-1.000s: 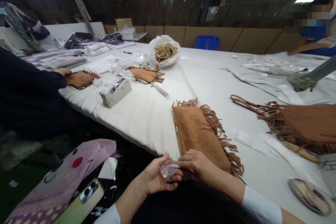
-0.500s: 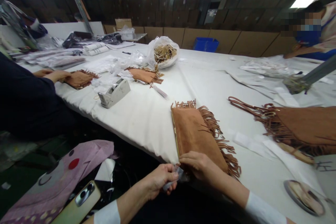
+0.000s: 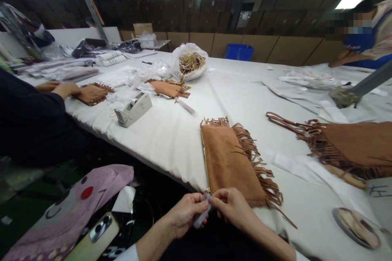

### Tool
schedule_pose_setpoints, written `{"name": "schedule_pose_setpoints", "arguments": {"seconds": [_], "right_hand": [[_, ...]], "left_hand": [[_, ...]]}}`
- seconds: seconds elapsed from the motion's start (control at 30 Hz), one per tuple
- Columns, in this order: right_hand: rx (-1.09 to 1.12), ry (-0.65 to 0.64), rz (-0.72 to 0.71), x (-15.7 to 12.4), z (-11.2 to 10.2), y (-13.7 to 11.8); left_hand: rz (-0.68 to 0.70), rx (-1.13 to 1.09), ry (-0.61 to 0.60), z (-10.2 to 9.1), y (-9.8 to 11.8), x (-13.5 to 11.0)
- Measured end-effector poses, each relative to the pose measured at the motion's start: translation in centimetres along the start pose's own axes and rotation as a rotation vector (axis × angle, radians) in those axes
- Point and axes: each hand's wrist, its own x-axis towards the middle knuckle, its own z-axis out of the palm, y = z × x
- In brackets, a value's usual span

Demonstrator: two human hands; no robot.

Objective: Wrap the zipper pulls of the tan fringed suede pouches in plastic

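A brown suede fringed clutch (image 3: 228, 159) with a gold frame edge lies on the white table (image 3: 171, 130), its near corner at the table's front edge. My left hand (image 3: 185, 213) and my right hand (image 3: 231, 207) meet at that corner. Both pinch a small crumpled piece of clear wrap (image 3: 200, 217) against the clutch's gold corner. The fingers of both hands are curled closed.
A grey tape dispenser (image 3: 134, 109) stands to the left. Another fringed bag (image 3: 346, 142) lies at right, a round tape roll (image 3: 357, 228) near it. A seated person in dark sleeves (image 3: 33, 118) handles a small fringed pouch (image 3: 92, 93). A phone (image 3: 93, 240) and pink bag (image 3: 64, 216) rest below.
My hands have slid toward me, off the clutch's face to its near corner. The clear wrap has been bunched tighter between my fingers. The person at left has brought both hands together.
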Motion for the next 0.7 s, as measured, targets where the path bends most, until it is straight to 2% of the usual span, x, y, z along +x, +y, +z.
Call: {"name": "schedule_pose_setpoints", "arguments": {"seconds": [0.23, 0.4, 0.53, 0.7], "right_hand": [[-0.344, 0.168, -0.192, -0.2, 0.6, 0.7], [-0.561, 0.263, -0.312, -0.4, 1.1, 1.0], [-0.489, 0.287, -0.385, 0.2, 0.6, 0.9], [-0.398, 0.151, -0.440, 1.0, -0.6, 0.5]], "left_hand": [[0.125, 0.026, 0.021, -0.2, -0.1, 0.2], [0.134, 0.069, 0.023, -0.3, 0.1, 0.3], [0.121, 0.047, 0.038, -0.2, 0.6, 0.2], [0.090, -0.003, 0.019, -0.4, 1.4, 0.3]]}}
